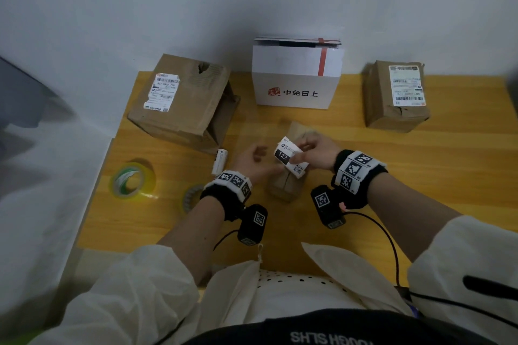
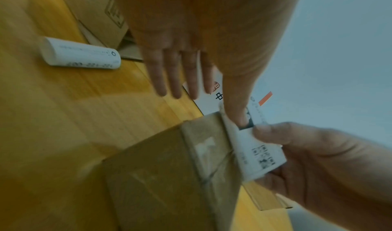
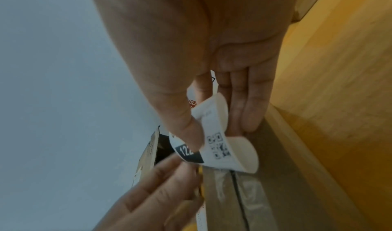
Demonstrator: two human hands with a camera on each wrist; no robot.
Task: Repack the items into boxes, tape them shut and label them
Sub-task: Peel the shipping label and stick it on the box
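Label (image 1: 290, 158), white with a black "122" patch and QR codes, is curling in the grip of the right hand (image 1: 318, 155), thumb and fingers pinching it just above the small taped brown box (image 1: 286, 183) that is sitting on the bench (image 1: 420, 190). Left hand (image 1: 253, 161) is reaching in beside it, fingers mostly straight, thumb touching the label's near edge. Left of that hand a rolled label (image 1: 220, 161) is lying, and further left two tape rolls (image 1: 131, 180). Beyond both hands a white box (image 1: 297, 78) is standing open between two labelled brown boxes (image 1: 182, 103)
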